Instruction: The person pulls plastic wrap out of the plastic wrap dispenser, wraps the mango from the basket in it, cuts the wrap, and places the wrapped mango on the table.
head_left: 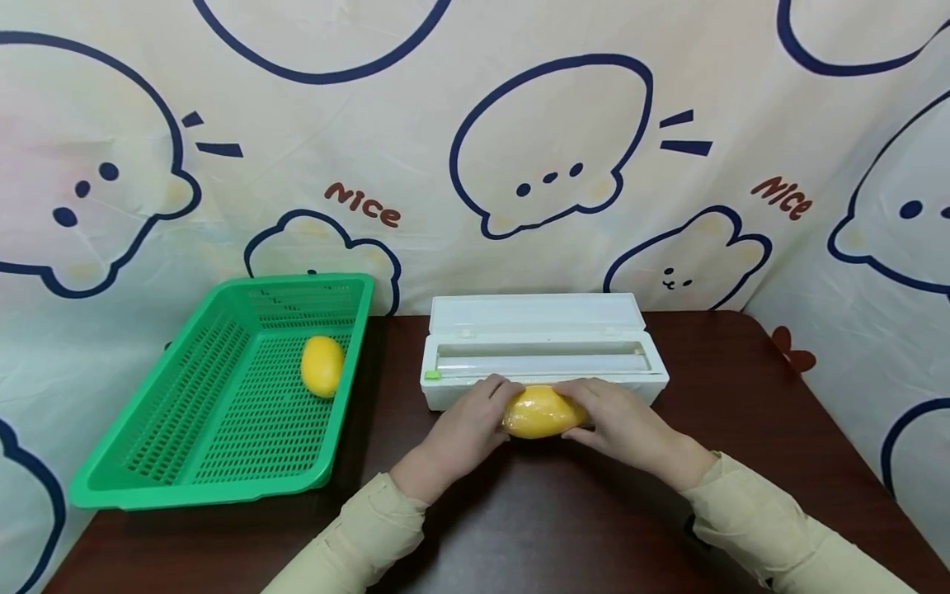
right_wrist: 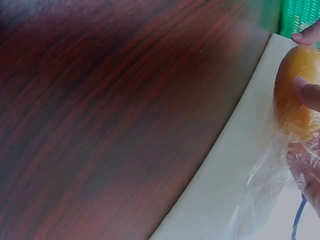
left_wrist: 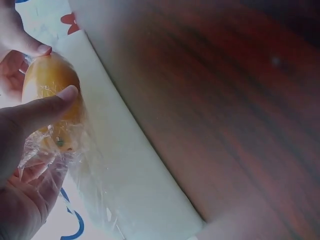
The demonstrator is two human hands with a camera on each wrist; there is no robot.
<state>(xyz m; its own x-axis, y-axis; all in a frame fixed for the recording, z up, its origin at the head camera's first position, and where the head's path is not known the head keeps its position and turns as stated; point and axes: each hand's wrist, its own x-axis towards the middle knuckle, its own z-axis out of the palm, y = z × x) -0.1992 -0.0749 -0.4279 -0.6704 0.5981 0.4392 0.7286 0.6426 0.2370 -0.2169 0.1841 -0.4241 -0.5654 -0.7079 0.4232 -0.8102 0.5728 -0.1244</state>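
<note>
Between both hands is a yellow oval fruit (head_left: pixel 543 412) wrapped in clear cling film, which shines on its surface. My left hand (head_left: pixel 469 422) grips its left end, the thumb lying along the fruit in the left wrist view. At the other end my right hand (head_left: pixel 625 426) holds it with thumb and fingers. Loose, crumpled cling film (left_wrist: pixel 37 147) hangs around the fruit's ends in the wrist views, and a small green spot shows on the skin. Right behind the hands stands a white cling film dispenser (head_left: pixel 545 337), its lid raised and a roll inside.
On the left sits a green plastic basket (head_left: pixel 245 487) with another yellow fruit (head_left: pixel 322 366) in it. A small green slider (head_left: pixel 432 374) is at the dispenser's left end. The dark wooden table (head_left: pixel 549 528) meets a cartoon-printed cloth (head_left: pixel 416 148) at the back.
</note>
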